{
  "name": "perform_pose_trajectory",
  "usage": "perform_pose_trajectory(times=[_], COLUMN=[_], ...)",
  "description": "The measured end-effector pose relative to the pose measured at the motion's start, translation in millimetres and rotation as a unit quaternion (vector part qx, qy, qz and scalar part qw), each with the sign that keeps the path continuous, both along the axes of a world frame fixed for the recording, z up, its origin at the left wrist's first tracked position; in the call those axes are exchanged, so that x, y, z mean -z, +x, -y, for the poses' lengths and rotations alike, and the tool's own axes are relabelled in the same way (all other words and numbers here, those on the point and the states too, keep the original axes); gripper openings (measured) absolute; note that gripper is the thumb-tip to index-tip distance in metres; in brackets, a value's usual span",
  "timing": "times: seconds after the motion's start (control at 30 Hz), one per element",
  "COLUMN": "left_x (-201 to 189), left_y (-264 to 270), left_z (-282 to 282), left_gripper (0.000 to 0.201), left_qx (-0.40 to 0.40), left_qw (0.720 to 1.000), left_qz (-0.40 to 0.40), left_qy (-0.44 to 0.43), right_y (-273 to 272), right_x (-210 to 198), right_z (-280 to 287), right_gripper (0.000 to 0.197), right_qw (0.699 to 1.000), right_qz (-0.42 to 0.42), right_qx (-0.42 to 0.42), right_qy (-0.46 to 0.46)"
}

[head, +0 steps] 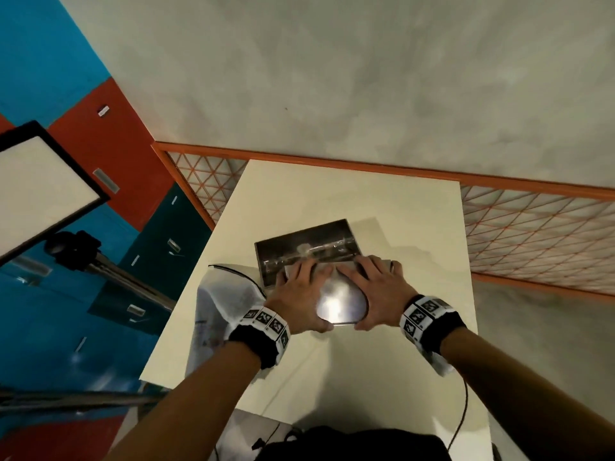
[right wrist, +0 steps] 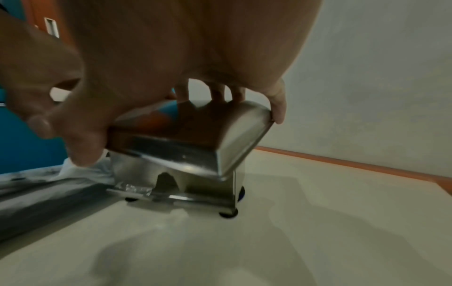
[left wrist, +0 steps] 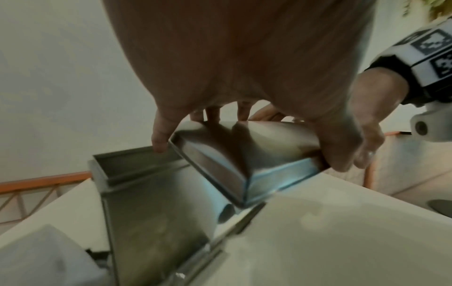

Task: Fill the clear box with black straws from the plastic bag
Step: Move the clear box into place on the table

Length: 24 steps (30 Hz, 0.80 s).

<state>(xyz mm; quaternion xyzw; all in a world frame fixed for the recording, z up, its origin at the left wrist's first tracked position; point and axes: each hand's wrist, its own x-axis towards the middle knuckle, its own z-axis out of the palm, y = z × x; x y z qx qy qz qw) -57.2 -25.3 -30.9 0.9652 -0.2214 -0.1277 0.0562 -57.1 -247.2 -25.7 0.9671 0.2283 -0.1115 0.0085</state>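
Note:
The clear box (head: 304, 246) lies on the white table (head: 399, 227), and its inside looks dark. Over its near end sits a shiny metal lid (head: 339, 306), tilted with one edge raised. My left hand (head: 299, 292) and right hand (head: 371, 287) both grip this lid, fingers on top and thumbs on the near edge. The left wrist view shows the left hand (left wrist: 281, 116) on the lid (left wrist: 244, 154) above the box (left wrist: 151, 193). In the right wrist view the right hand (right wrist: 151, 92) holds the lid (right wrist: 190, 139) over a metal base (right wrist: 203, 185). The plastic bag (head: 223, 301) lies crumpled to the left.
The table's left edge runs close beside the bag, with a tripod (head: 109, 267) and a light panel (head: 40, 191) beyond it. An orange-framed mesh fence (head: 532, 234) stands behind the table. A black cable (head: 464, 404) hangs near my right forearm.

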Motion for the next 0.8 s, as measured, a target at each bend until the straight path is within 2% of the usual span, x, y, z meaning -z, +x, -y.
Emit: perform_pose_trajectory(times=[0.2,0.43,0.57,0.8], left_x=[30,71,100,126], left_y=[-51,-88,-105,-132], left_z=[24,49,58,72], left_gripper=[0.121,0.119,0.122,0.122], left_qx=[0.063,0.108,0.116,0.124], left_qw=[0.996,0.987,0.980,0.979], left_qz=[-0.055,-0.120,-0.160,-0.151], left_qy=[-0.004,-0.007,0.033,0.058], right_y=[-70,-125,-146,-171], right_x=[31,67,89,110], right_z=[25,49,48,56], right_gripper=[0.123,0.124,0.128,0.132], right_qw=[0.996,0.988,0.982,0.978], right_qz=[-0.073,-0.137,-0.177,-0.192], right_qx=[0.059,0.063,0.064,0.080], right_qy=[0.010,-0.006,-0.026,-0.035])
